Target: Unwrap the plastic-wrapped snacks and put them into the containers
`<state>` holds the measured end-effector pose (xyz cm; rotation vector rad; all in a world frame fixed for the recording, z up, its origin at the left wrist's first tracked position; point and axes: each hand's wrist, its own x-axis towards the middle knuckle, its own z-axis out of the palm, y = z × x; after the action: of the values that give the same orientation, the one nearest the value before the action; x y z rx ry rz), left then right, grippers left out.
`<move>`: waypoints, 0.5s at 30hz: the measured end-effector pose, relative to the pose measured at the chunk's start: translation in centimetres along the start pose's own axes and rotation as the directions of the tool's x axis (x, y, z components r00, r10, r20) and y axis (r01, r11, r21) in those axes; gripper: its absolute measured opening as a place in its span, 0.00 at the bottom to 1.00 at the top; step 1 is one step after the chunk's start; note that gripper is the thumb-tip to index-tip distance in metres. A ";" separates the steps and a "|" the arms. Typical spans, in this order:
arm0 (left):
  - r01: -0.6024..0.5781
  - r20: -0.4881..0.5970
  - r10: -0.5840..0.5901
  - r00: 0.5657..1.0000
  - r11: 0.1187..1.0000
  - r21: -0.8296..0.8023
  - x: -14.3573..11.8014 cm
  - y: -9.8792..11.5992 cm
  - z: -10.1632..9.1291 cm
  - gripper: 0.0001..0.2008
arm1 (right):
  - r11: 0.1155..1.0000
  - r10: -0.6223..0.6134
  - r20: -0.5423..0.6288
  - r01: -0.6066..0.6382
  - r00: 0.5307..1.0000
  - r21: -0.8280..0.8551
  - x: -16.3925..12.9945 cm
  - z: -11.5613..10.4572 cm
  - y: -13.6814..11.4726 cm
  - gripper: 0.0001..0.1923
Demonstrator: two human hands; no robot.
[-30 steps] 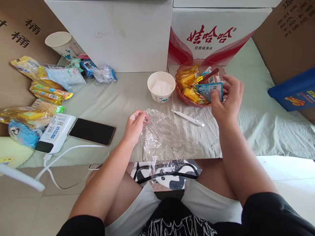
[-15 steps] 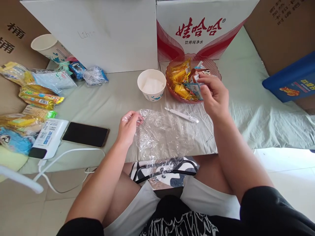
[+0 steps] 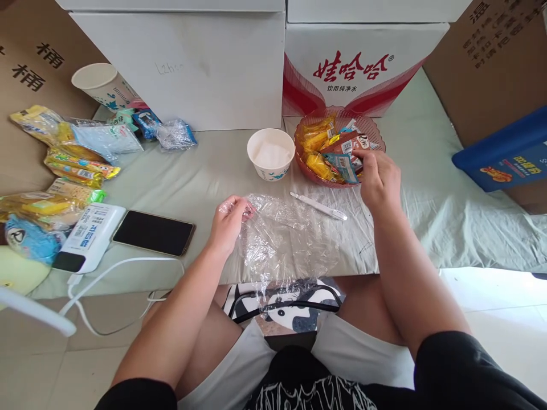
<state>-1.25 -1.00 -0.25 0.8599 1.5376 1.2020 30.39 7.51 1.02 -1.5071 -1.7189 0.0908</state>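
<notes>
Only the head view here, looking down over the person's knees at a low table [image 3: 192,171] covered with a pale green cloth. The left hand [image 3: 228,222] has its fingers pinched together on the upper left corner of a crumpled sheet of clear plastic wrap [image 3: 290,239], which lies spread flat near the front edge of the table and hangs a bit over it toward the lap. The right hand [image 3: 378,179] sits at the near right rim of a pink bowl [image 3: 376,134] full of snack packets, fingers curled down onto a small blue packet [image 3: 346,165] that rests at the bowl's front edge; can't tell if it's actually gripping the packet or just touching it. A white pen-like stick [image 3: 318,206] lies on the cloth between the wrap and the bowl. Just left of the bowl stands a white paper cup [image 3: 270,154]. Further left there's a dark phone [image 3: 154,232] next to a white power bank [image 3: 89,236] with a cable, and a heap of snack bags [image 3: 72,159] beyond that.
</notes>
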 end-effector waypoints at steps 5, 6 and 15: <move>0.012 0.008 -0.012 1.000 1.000 -0.021 0.0 0.2 0.0 0.11 | 0.987 -0.148 -0.182 0.155 0.972 0.028 -2.9 -1.5 -2.7 0.17; 0.016 0.015 -0.015 1.000 0.999 -0.034 0.0 0.3 0.0 0.11 | 0.970 -0.214 -0.154 0.228 0.965 0.080 -3.9 -1.7 -3.6 0.16; 0.155 0.347 -0.074 0.935 0.966 -0.209 -0.5 1.7 -1.1 0.16 | 0.926 -0.371 0.293 0.327 0.882 0.187 -8.0 1.2 -4.4 0.28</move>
<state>-2.26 -1.31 1.60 0.7611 1.1286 1.0621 25.65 0.01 -1.58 -1.1057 -2.1793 0.2699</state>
